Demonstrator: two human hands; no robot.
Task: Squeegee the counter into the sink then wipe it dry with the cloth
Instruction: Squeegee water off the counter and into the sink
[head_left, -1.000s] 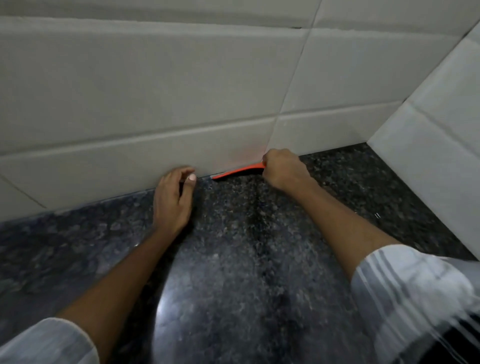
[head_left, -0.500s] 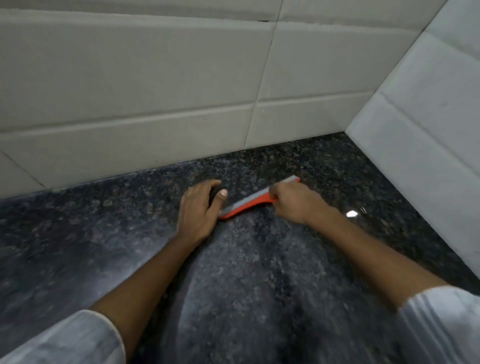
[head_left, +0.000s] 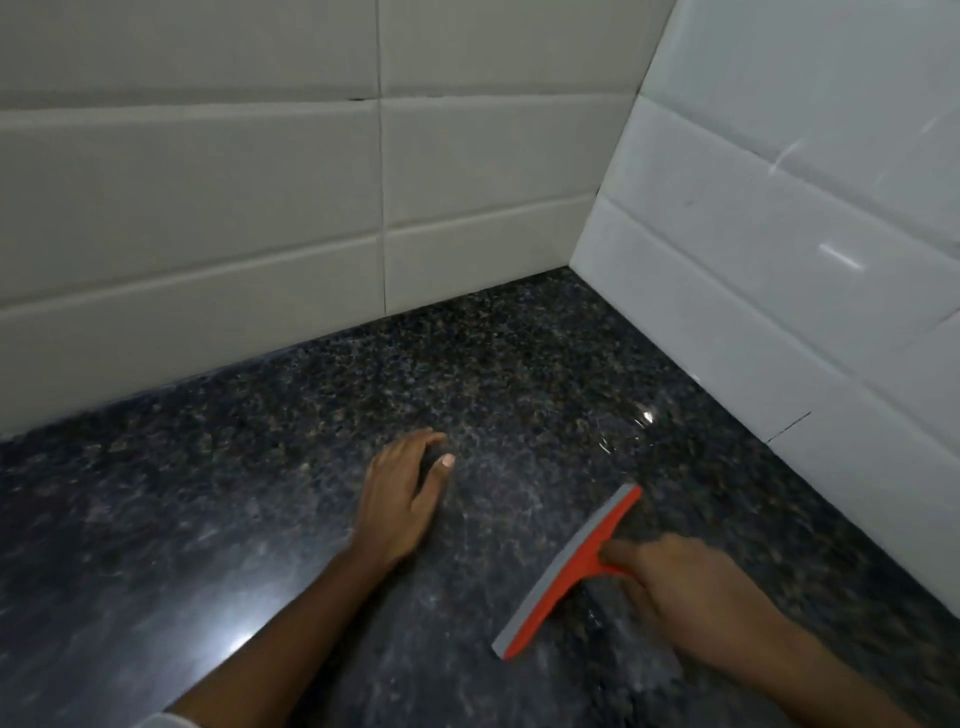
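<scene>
An orange squeegee (head_left: 563, 574) with a grey rubber blade lies slanted on the dark speckled granite counter (head_left: 291, 415), blade edge facing left. My right hand (head_left: 670, 587) grips its handle, index finger stretched along the orange neck. My left hand (head_left: 402, 493) rests palm down on the counter to the left of the squeegee, fingers loosely curled, holding nothing. Neither sink nor cloth is in view.
White tiled walls (head_left: 260, 208) close off the counter at the back and on the right (head_left: 779, 260), meeting in a corner. A small wet glint (head_left: 647, 418) shows on the counter near the right wall.
The squeegee has been pulled from the foot of the back wall toward me and to the right. My left hand has also drawn back from the wall and is now apart from the blade.
</scene>
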